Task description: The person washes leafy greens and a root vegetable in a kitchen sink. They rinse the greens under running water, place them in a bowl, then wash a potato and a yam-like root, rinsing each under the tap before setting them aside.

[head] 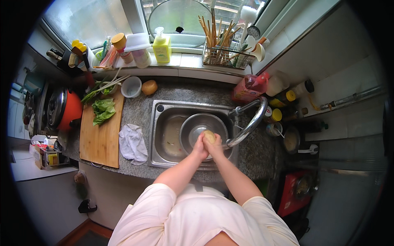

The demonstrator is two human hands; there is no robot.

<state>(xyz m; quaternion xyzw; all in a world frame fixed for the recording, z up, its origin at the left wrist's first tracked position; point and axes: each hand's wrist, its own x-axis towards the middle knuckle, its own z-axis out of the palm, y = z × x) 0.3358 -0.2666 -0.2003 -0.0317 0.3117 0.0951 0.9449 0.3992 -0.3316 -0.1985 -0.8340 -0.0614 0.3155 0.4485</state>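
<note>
Both my left hand (200,149) and my right hand (216,147) are closed around a pale yellowish potato (209,136). They hold it over a round stainless steel bowl (186,124), which stands in the right part of the metal sink (156,135). The curved chrome faucet (253,124) ends just right of my right hand; whether water runs from it is hard to tell. Cloudy water (173,138) lies in the sink left of the bowl.
A white cloth (133,144) lies left of the sink, beside a wooden cutting board (100,141) bearing leafy greens (103,111). Behind are a plastic tub (131,87) and a brownish round vegetable (149,87). Bottles and jars (276,115) crowd the right; an orange-red pot (70,110) stands left.
</note>
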